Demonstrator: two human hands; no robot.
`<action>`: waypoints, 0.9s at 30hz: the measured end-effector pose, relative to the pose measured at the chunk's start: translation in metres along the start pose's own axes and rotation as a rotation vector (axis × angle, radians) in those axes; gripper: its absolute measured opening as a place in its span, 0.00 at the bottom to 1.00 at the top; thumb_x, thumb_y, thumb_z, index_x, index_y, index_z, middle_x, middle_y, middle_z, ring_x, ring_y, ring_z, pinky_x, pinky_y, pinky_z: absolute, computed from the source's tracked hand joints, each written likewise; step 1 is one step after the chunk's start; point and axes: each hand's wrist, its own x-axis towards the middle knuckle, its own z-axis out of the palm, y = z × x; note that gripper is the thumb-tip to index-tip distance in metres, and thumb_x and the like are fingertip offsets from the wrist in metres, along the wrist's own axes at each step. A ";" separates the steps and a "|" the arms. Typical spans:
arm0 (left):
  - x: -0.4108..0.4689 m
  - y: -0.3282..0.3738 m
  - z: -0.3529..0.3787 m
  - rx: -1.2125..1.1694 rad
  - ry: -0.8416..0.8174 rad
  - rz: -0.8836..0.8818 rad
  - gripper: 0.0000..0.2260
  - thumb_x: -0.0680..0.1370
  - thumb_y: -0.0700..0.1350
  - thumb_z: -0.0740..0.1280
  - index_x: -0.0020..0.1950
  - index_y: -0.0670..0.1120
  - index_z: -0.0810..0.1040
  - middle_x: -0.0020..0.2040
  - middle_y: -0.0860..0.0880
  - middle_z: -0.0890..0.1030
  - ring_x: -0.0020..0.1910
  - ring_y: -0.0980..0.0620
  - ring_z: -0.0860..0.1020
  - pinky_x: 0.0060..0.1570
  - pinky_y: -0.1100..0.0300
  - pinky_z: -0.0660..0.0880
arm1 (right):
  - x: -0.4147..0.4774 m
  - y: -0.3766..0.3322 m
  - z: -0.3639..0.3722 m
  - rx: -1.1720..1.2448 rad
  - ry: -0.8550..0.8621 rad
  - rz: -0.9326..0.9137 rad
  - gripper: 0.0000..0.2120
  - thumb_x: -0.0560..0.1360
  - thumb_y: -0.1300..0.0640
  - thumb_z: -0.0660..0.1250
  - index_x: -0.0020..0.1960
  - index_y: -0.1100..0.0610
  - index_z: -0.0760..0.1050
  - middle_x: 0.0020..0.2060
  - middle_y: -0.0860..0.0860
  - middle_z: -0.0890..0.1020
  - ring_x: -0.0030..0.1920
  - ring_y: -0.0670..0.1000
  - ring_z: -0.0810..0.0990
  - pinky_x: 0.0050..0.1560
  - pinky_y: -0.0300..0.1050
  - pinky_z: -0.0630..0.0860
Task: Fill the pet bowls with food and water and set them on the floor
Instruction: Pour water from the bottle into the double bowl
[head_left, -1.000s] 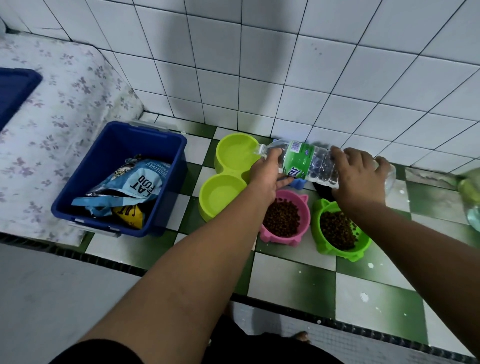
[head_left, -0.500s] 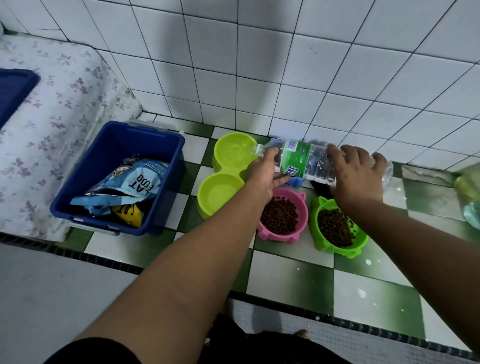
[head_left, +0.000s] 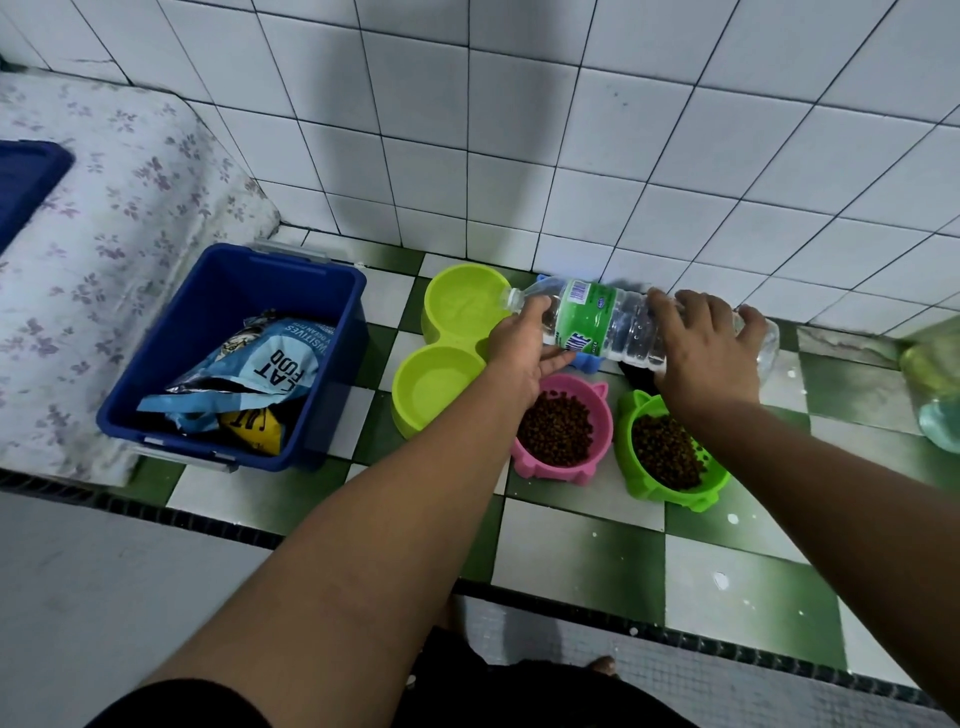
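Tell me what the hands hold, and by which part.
Both hold one water bottle, tipped sideways: left hand by the neck end, right hand over the base end.

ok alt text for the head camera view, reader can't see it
A left hand and right hand hold a clear plastic water bottle with a green label nearly level, its mouth over the far well of a lime-green double bowl. Beside it, a pink bowl and a green bowl hold brown kibble; a blue plastic bin holds a cat food bag.
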 end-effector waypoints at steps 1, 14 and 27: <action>0.000 0.000 0.000 0.005 -0.003 0.003 0.07 0.80 0.48 0.70 0.50 0.45 0.76 0.49 0.41 0.83 0.48 0.41 0.85 0.51 0.46 0.84 | -0.001 0.000 0.000 0.004 0.000 0.004 0.46 0.61 0.60 0.77 0.75 0.52 0.61 0.65 0.58 0.71 0.66 0.60 0.68 0.69 0.66 0.60; -0.022 0.007 0.007 -0.046 -0.010 0.159 0.24 0.76 0.48 0.75 0.67 0.48 0.69 0.64 0.42 0.76 0.60 0.39 0.79 0.47 0.41 0.84 | -0.016 -0.002 0.003 0.168 0.039 0.060 0.48 0.63 0.53 0.80 0.76 0.53 0.57 0.67 0.57 0.69 0.66 0.61 0.68 0.67 0.63 0.62; -0.055 -0.041 -0.015 -0.108 0.051 0.152 0.23 0.77 0.49 0.75 0.67 0.47 0.71 0.61 0.42 0.78 0.54 0.37 0.83 0.47 0.43 0.84 | -0.057 0.009 -0.007 0.123 0.065 -0.078 0.49 0.62 0.54 0.80 0.77 0.50 0.58 0.68 0.57 0.70 0.66 0.60 0.68 0.67 0.62 0.61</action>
